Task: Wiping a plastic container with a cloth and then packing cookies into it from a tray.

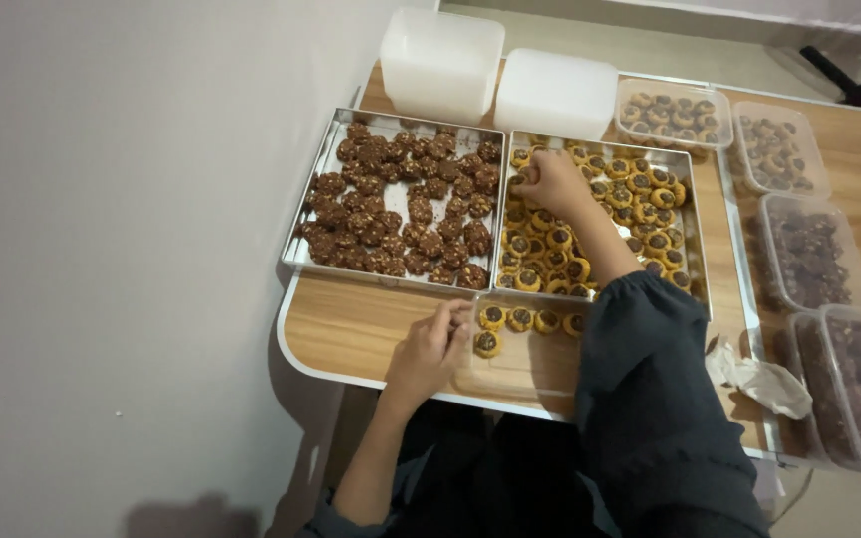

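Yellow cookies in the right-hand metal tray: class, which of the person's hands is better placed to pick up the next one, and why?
Probably the right hand: it is stretched over the tray of yellow cookies and touches them. The left hand is at the clear container near the table edge, apart from that tray.

A home baking corner: a small wooden table [351,334] against a plain wall [112,249], two metal trays [316,214] of cookies centre frame, lidded plastic tubs [440,60] at top, filled ones at right.
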